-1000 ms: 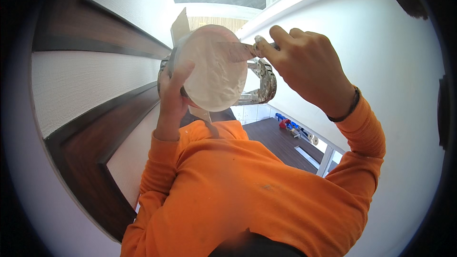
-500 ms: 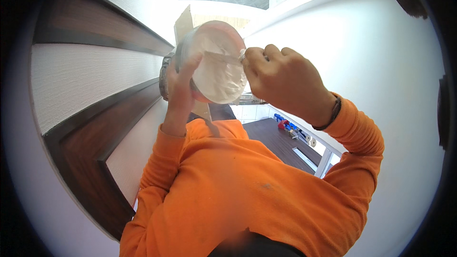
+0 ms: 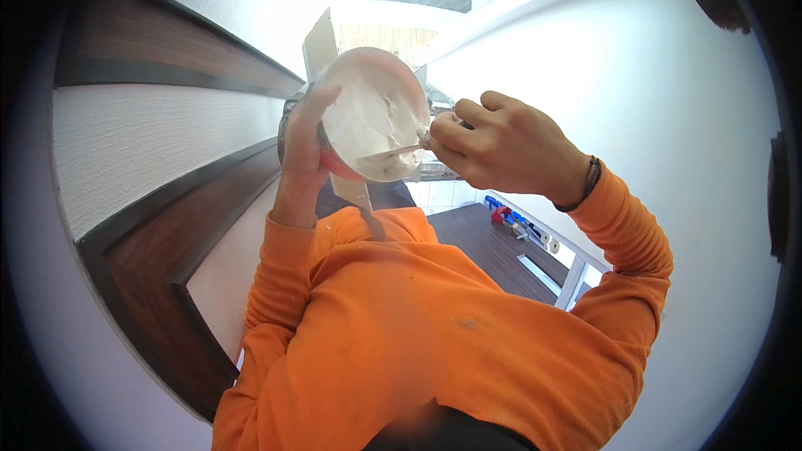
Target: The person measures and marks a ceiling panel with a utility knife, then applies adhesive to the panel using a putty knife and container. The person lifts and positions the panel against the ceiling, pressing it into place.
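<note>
My left hand (image 3: pixel 302 138) grips a round tub (image 3: pixel 413 77) by its side, the thumb lying over the rim. The tub is tilted toward me, and a thick white paste (image 3: pixel 355 117) coats its inside. In my right hand (image 3: pixel 516 149) is a putty knife (image 3: pixel 394 151), fingers closed round its paste-smeared handle. Its blade, seen nearly edge-on, rests in the paste near the tub's lower right side. Behind the tub a flat beige board (image 3: pixel 319 46) sticks out above and below; most of it is hidden.
Dark wood trim (image 3: pixel 138 205) with white textured panels runs along the left. A smooth white wall (image 3: pixel 693 159) stands close on the right. Lower down, blue and red items (image 3: pixel 501 214) lie on a dark surface (image 3: pixel 476 242) beside a white post (image 3: pixel 572 282).
The putty knife's blade has swung from lying broad across the tub to nearly edge-on, lower in it. My right hand has shifted slightly down and right, and the tub's tilt differs a little.
</note>
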`<state>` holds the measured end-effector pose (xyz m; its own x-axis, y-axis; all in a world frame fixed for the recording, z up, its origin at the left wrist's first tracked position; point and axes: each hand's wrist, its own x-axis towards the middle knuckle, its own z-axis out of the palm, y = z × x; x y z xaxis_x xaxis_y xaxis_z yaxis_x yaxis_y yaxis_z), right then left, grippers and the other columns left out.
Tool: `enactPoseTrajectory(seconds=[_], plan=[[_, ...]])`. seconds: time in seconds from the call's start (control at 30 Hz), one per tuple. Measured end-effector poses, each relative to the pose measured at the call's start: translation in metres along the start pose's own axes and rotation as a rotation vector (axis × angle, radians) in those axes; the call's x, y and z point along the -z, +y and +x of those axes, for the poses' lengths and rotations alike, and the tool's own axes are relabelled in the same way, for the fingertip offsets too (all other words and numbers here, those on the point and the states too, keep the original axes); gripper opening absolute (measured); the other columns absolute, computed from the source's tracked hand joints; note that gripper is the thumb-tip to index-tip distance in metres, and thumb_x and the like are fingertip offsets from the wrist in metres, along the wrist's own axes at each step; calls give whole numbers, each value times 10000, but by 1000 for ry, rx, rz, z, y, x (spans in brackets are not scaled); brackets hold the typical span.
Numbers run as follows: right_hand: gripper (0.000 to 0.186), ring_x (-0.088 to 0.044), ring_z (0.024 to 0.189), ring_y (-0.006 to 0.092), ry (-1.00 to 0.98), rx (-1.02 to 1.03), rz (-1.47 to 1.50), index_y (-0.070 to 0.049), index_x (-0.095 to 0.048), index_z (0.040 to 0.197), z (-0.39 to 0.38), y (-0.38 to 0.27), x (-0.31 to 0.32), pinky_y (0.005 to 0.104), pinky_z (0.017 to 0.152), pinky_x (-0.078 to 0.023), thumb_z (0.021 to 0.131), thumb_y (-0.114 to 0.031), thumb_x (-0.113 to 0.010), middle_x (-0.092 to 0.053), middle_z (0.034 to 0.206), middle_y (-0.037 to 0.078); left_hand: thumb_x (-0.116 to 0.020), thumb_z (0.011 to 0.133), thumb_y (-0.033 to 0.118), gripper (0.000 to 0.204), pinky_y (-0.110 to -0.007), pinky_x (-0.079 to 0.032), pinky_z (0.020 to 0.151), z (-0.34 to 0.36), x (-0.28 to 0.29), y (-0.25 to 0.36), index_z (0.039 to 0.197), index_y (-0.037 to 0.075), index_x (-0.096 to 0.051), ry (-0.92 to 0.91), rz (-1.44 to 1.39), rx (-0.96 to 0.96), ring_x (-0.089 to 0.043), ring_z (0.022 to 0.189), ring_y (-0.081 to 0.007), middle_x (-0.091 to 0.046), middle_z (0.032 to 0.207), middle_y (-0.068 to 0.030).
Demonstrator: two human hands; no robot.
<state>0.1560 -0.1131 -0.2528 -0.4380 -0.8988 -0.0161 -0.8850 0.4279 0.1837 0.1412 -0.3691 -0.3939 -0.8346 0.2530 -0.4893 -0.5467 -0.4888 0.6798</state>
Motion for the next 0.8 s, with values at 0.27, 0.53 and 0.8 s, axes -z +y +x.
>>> enactPoseTrajectory(seconds=[0.27, 0.53, 0.8], plan=[[84, -622, 742, 92, 61, -17, 251, -174, -757, 960, -11, 18, -18, 266, 604, -517, 883, -205, -770, -602, 862, -50, -698, 966, 298, 580, -359, -558, 967, -2, -5, 1, 1396, -70, -571, -40, -72, 84, -678, 1145, -249, -658, 1263, -174], [211, -670, 675, 142, 24, -361, 692, -149, -810, 1022, -40, 9, -59, 299, 581, -524, 827, -206, -865, -698, 881, -41, -676, 959, 363, 688, -420, -626, 943, -12, 9, 0, 1450, -89, -506, -17, 3, 11, -719, 1130, -298, -654, 1299, -228], [374, -693, 742, 156, 116, -548, 1160, -28, -800, 1150, -47, -21, -92, 300, 635, -537, 810, -138, -910, -713, 893, 55, -674, 947, 257, 599, -377, -597, 918, -15, 7, -6, 1431, -71, -540, -59, -51, -54, -703, 1123, -252, -670, 1262, -184]])
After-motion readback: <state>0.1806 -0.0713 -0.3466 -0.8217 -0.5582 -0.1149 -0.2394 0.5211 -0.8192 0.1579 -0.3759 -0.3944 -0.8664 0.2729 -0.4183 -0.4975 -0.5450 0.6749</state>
